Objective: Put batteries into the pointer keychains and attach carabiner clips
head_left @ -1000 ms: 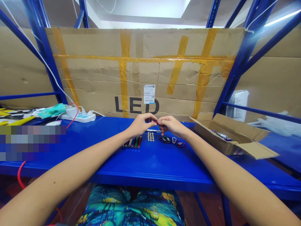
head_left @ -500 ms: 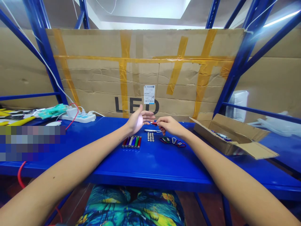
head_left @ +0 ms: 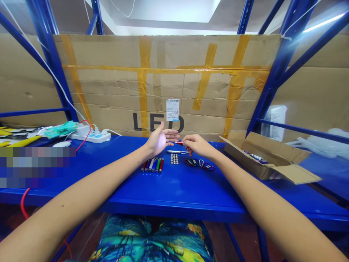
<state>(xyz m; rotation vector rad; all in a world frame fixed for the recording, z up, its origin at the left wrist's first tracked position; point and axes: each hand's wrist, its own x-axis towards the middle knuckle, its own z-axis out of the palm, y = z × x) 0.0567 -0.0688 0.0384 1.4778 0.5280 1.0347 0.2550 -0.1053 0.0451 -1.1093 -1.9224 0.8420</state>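
Note:
My right hand [head_left: 197,145] pinches a small red flashlight [head_left: 179,143] between thumb and fingers, its end turned toward my left hand. My left hand [head_left: 161,140] is open, thumb up, with a bright spot of light on the palm and nothing in it. On the table below lie a row of coloured metal tubes [head_left: 152,165], rows of small silver button cells [head_left: 174,159] and several coloured carabiners [head_left: 200,163]. A silver pen-like tube [head_left: 175,152] lies behind the button cells, partly hidden by my right hand.
An open cardboard box [head_left: 261,160] with some metal items stands on the blue table [head_left: 169,196] at right. At left are a white power strip [head_left: 92,136], cables and plastic packs [head_left: 61,129]. A large taped cardboard sheet [head_left: 117,91] closes off the back.
Almost nothing moves. My right hand keeps the red flashlight, and its end now sits slightly farther from my left fingers. My left hand stays open with the light on its palm.

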